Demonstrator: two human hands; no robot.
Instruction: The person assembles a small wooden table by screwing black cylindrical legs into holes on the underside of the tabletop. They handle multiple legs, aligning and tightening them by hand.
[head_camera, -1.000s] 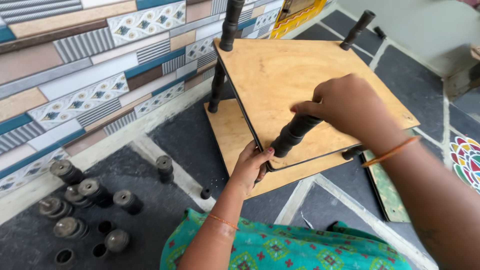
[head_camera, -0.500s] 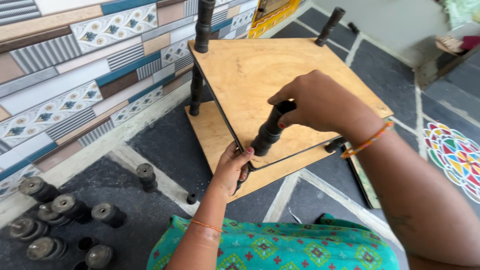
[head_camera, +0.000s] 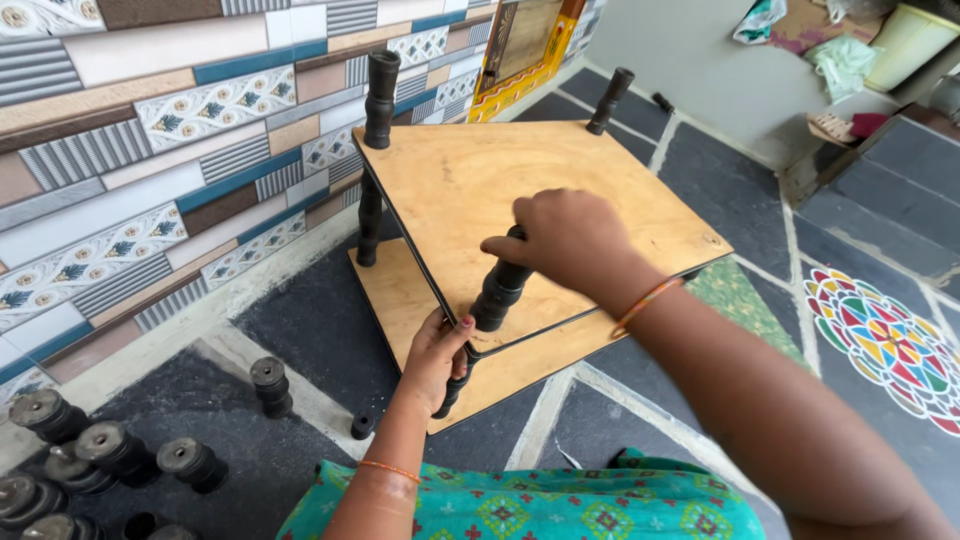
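A small two-tier wooden rack stands on the floor, with an upper plywood shelf (head_camera: 520, 190) and a lower shelf (head_camera: 400, 295). My right hand (head_camera: 565, 235) is closed around the top of a black turned post (head_camera: 497, 290) at the shelf's near corner. Under that corner, my left hand (head_camera: 437, 352) grips the lower black post (head_camera: 452, 390) and touches the shelf edge. Two more black posts rise at the back left corner (head_camera: 380, 85) and the far corner (head_camera: 610, 98).
Several loose black turned posts (head_camera: 110, 455) lie on the dark stone floor at the lower left; one stands upright (head_camera: 270, 385), with a small black ring (head_camera: 361, 427) beside it. A patterned tile wall (head_camera: 150, 150) runs along the left. A coloured floor drawing (head_camera: 880, 330) lies to the right.
The view has shifted and drawn closer to the rack. My right hand stays on the near post's top and my left hand stays under the corner; both have barely changed their hold.
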